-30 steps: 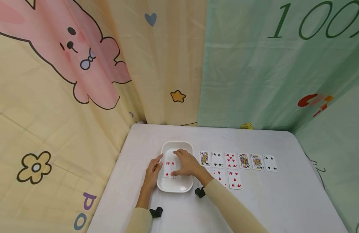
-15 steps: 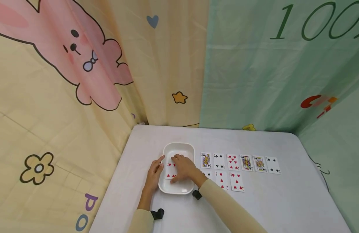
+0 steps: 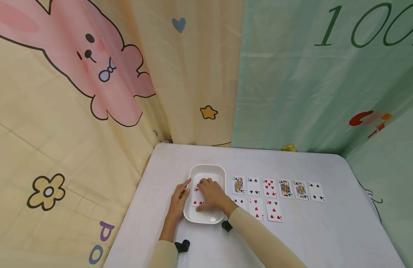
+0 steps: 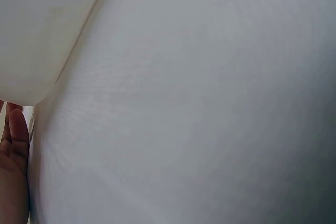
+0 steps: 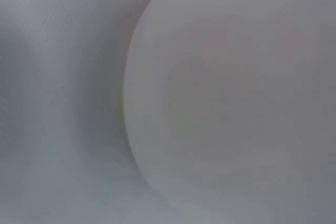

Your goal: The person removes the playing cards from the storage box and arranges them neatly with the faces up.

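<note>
In the head view, a white tray (image 3: 221, 171) stands on the table, with a heart playing card (image 3: 197, 203) lying in it. My left hand (image 3: 176, 204) rests along the tray's left side, its fingertips right at the rim. In the left wrist view, the left hand (image 4: 13, 166) shows at the lower left, next to the tray's wall (image 4: 47, 35). My right hand (image 3: 211, 195) reaches into the tray over the card, fingers bent and spread from the thumb near the card's ends. It hides much of the card. The right wrist view shows only the blurred tray (image 5: 220, 103).
Right of the tray, playing cards lie face up in two rows on the white table (image 3: 343, 230). The back row includes a seven of hearts (image 3: 270, 188); the front row has a five of hearts (image 3: 274, 210). A cartoon-printed curtain (image 3: 193, 74) surrounds the table.
My right hand has lowered slightly and moved left over the heart card, covering more of it. My left hand stays at the rim. The head view has shifted slightly.
</note>
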A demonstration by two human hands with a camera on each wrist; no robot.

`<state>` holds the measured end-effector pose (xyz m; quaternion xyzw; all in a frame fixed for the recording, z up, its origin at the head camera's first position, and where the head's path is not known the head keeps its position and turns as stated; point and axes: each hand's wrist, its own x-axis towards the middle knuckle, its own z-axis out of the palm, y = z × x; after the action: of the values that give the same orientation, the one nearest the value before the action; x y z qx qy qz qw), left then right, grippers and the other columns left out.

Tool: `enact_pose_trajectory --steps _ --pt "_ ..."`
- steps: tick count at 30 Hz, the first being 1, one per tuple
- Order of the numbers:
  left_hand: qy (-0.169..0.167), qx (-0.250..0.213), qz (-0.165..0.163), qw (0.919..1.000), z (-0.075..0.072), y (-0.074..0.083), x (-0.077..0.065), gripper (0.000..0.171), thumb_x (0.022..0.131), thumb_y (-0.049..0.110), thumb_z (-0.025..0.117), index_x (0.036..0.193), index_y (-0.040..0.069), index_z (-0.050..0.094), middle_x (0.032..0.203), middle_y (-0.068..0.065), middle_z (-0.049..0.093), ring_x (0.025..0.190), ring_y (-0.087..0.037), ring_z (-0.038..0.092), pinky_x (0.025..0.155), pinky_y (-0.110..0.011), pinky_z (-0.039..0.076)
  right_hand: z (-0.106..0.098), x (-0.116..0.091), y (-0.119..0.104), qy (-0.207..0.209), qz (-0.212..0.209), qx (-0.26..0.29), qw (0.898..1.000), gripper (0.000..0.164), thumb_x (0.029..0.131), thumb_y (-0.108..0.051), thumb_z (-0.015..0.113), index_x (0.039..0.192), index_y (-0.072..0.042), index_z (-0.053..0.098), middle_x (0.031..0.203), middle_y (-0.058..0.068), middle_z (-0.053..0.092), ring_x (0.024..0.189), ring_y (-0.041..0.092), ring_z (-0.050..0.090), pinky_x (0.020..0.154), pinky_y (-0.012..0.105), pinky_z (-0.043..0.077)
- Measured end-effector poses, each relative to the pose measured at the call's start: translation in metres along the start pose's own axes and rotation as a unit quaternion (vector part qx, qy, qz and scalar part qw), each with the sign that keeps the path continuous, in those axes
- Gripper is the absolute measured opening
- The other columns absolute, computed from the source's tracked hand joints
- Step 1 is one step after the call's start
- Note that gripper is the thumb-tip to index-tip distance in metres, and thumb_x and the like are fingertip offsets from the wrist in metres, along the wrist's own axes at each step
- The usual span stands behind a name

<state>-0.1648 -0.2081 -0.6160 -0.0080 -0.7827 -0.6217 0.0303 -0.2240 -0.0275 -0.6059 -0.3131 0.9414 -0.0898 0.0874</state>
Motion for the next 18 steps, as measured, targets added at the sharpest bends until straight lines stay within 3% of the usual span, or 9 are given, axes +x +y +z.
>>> enact_pose_trajectory --steps 7,18 --pt "-0.006 -0.003 -0.006 1.0 -0.0029 0.0064 0.0004 0.043 0.108 0.019 0.053 0.151 0.013 0.054 0.133 -0.02 0.056 0.105 -0.011 0.053 0.092 -0.02 0.043 0.0036 0.0055 0.0029 -0.003 0.001 -0.006 1.0 0.091 0.075 -0.069 0.078 0.146 -0.016 0.055 0.148 0.003 0.052 0.133 0.023 0.047 0.111 0.043 0.043" --pt "-0.008 -0.001 -0.013 0.9999 -0.0026 0.0084 -0.0008 0.043 0.108 0.016 0.053 0.151 0.01 0.053 0.132 -0.024 0.055 0.105 -0.011 0.051 0.093 -0.018 0.041 0.0029 0.0039 0.0017 -0.003 0.002 -0.003 1.0 0.09 0.074 -0.068 0.08 0.144 -0.016 0.057 0.145 0.002 0.054 0.13 0.023 0.049 0.108 0.041 0.044"
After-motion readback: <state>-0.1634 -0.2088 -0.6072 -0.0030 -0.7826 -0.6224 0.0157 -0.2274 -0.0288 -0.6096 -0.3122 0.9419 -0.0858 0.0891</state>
